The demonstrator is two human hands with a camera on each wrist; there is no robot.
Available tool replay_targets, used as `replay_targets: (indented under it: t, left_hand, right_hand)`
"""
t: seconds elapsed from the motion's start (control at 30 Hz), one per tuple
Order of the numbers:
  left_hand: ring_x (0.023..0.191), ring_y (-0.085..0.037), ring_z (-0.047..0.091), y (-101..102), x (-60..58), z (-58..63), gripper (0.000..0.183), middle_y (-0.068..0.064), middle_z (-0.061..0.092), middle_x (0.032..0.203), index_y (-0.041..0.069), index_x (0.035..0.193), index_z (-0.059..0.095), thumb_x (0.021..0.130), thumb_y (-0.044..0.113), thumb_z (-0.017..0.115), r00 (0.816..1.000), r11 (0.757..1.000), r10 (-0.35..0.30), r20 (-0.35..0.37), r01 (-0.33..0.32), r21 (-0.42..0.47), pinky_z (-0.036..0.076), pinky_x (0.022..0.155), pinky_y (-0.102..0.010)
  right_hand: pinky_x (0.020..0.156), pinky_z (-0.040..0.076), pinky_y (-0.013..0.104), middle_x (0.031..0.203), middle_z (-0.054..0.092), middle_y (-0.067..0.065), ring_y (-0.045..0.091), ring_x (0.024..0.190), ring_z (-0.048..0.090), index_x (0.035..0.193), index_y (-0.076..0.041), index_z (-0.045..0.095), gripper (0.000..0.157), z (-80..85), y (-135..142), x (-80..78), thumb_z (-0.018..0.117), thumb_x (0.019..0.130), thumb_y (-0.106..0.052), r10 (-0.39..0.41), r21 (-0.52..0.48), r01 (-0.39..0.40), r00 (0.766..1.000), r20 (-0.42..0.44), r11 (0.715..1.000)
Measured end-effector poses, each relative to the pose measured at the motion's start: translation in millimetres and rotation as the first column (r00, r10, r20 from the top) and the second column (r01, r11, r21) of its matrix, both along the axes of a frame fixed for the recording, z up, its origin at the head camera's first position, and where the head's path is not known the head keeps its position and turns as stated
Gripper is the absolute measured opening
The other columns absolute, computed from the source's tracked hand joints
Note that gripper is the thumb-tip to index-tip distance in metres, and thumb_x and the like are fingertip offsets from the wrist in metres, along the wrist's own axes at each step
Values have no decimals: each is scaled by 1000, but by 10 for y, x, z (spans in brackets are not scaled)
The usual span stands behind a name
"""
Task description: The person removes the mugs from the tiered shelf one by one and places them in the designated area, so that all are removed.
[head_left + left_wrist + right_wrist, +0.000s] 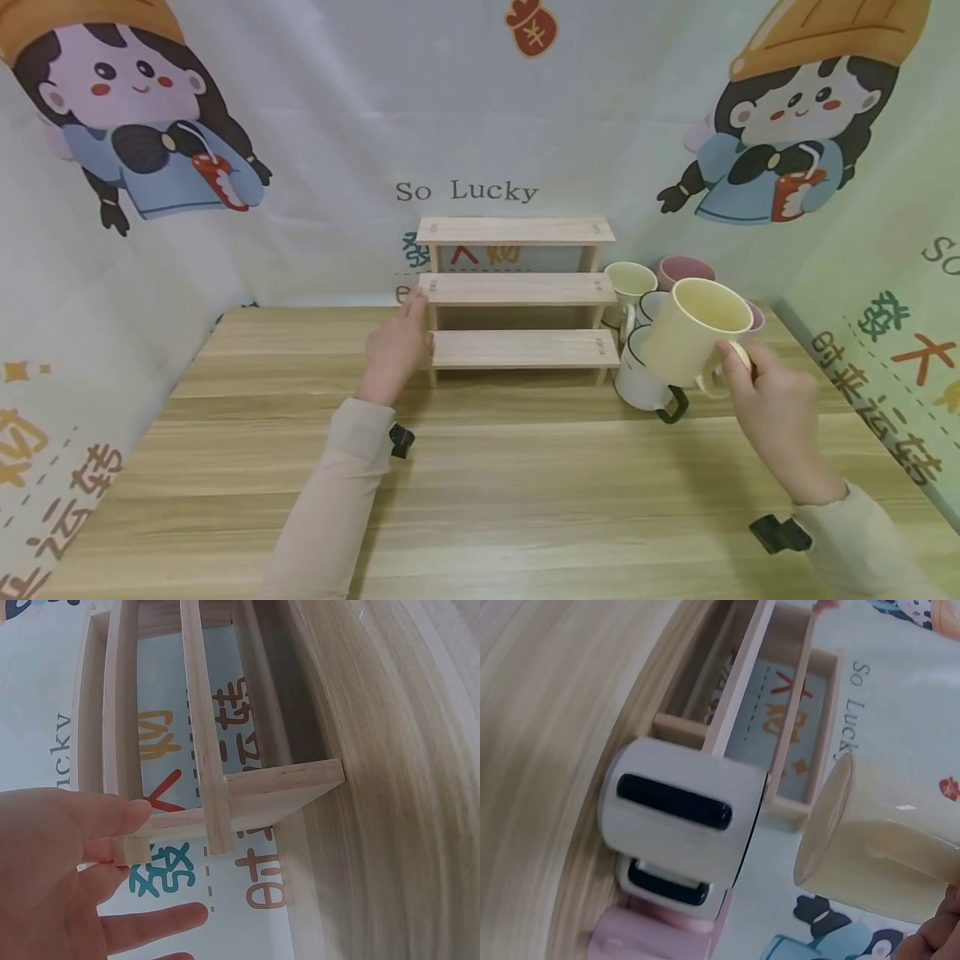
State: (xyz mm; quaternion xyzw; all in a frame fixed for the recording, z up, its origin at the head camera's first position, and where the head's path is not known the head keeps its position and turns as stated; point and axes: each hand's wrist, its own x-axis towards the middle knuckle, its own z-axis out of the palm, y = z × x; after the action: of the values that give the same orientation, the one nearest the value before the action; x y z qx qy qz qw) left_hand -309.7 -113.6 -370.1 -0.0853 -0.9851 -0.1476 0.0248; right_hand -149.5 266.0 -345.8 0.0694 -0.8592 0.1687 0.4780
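A pale yellow mug (686,350) is held up by its handle in my right hand (780,412). It overlaps the group of mugs behind it in the head view; in the right wrist view the yellow mug (877,847) shows side-on. My left hand (400,343) is at the left end of a three-tier wooden shelf (517,289). Seen from the left wrist, the thumb and bent fingers pinch the end of a shelf board (131,851), while other fingers stretch out beside it. All three tiers of the shelf are bare.
Right of the shelf stand a white mug with a black handle (637,383), another white mug (675,889), a cream mug (630,282) and pink mugs (686,269). The wood-grain table (510,500) meets printed cloth walls (337,167) at the back and sides.
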Motion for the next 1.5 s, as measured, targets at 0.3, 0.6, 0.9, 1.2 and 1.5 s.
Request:
replay_targets:
  t: [0.3,0.6,0.9,1.2,1.5]
  left_hand:
    - [72,-30,59,-24,-19,-14,60,-1,20,160,15,148,29,94,21,56,1000,1000,-7,-16,7,2,46,53,-35]
    - [73,-29,59,-18,-6,-14,63,-1,18,160,16,149,26,94,21,55,1000,1000,-6,-1,6,-4,47,54,-35]
    - [66,-27,57,-13,-2,-10,64,0,18,160,15,150,25,94,22,55,1000,1000,0,-6,0,-9,45,51,-34]
    - [66,-27,56,-15,-6,-18,64,0,19,160,15,150,25,94,22,55,1000,1000,-2,-4,2,-17,45,51,-34]
    - [74,-30,59,-9,2,3,64,0,17,161,13,150,25,95,23,55,1000,1000,-6,10,7,-15,48,54,-36]
  right_hand:
    - [39,16,22,44,34,4,2,44,19,55,-5,39,64,-67,269,66,39,98,-52,-97,-9,98,995,21,995]
    - [38,15,23,43,36,6,-10,48,14,56,-4,43,61,-171,479,94,45,98,-47,-133,-21,133,990,36,991]
    - [39,16,25,43,33,6,13,40,24,56,-4,37,62,-297,576,111,37,101,-46,-154,41,150,982,110,988]
    - [40,19,28,44,36,5,17,40,28,56,-6,38,49,-482,607,76,51,98,-28,-162,20,163,957,241,987]
    - [39,19,30,44,34,4,20,40,29,55,-7,36,49,-578,598,30,51,97,-28,-154,28,152,959,236,988]
